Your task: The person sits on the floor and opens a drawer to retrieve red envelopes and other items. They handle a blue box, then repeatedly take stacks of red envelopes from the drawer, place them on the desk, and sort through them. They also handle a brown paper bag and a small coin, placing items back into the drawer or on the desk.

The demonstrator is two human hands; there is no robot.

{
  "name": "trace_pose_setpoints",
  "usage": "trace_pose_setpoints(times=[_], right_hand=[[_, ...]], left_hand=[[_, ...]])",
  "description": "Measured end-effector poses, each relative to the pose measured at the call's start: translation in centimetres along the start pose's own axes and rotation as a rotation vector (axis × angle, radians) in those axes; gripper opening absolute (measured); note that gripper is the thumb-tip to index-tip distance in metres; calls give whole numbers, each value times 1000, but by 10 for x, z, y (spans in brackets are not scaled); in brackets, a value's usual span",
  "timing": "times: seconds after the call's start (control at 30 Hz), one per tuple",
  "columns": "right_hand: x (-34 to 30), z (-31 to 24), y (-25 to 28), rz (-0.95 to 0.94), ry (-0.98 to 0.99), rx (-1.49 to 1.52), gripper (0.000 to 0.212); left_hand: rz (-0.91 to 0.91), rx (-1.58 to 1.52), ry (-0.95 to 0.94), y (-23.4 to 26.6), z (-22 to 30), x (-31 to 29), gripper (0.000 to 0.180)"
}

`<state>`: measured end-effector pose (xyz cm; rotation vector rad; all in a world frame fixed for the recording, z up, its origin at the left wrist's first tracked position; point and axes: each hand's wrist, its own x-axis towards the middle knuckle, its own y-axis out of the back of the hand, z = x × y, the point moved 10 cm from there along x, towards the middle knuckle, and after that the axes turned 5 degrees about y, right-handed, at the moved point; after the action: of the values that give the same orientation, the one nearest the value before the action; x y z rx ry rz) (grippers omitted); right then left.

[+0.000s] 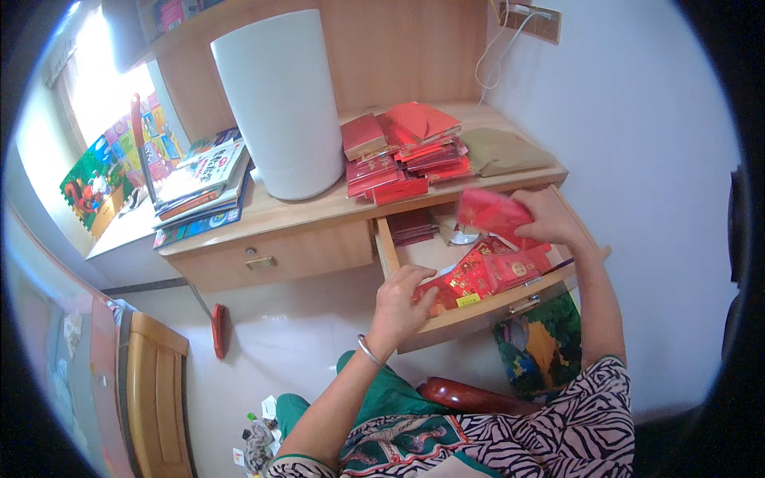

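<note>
My right hand (pixel 548 217) is closed on a small bunch of red envelopes (pixel 488 211), slightly blurred, above the right side of the pulled-out drawer (pixel 414 255). My left hand (pixel 402 303), with a silver bangle at the wrist, is at the drawer's front left. Its fingers are apart, at the edge of the envelopes inside, and I see nothing held in it. More red envelopes with gold prints (pixel 514 269) lie spread in the drawer's front part. A dark red stack (pixel 412 227) sits at its back left.
On the desk stands a tall white cylinder-shaped appliance (pixel 279 107), beside a heap of red envelopes (pixel 406 151) and a brown packet (pixel 506 151). Books (pixel 203 187) are piled at the left. A shut drawer (pixel 271 255) is left of the pulled-out one. White cables (pixel 496 60) hang by the wall.
</note>
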<state>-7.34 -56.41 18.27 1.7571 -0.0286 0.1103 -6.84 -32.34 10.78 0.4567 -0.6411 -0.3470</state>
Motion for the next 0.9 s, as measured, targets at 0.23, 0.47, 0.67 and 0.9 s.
trace_pose_setpoints(times=[0.23, 0.47, 0.67, 0.9], right_hand=[[73, -23, 82, 401, 206, 970, 62], [235, -27, 61, 414, 27, 1138, 53], [276, -19, 14, 309, -10, 389, 54], [146, -19, 84, 187, 351, 711, 52]], left_hand=[[-28, 15, 28, -2, -1, 0, 25], [13, 31, -7, 4, 8, 2, 22], [32, 3, -21, 3, 5, 2, 23], [10, -27, 23, 0, -1, 4, 24]])
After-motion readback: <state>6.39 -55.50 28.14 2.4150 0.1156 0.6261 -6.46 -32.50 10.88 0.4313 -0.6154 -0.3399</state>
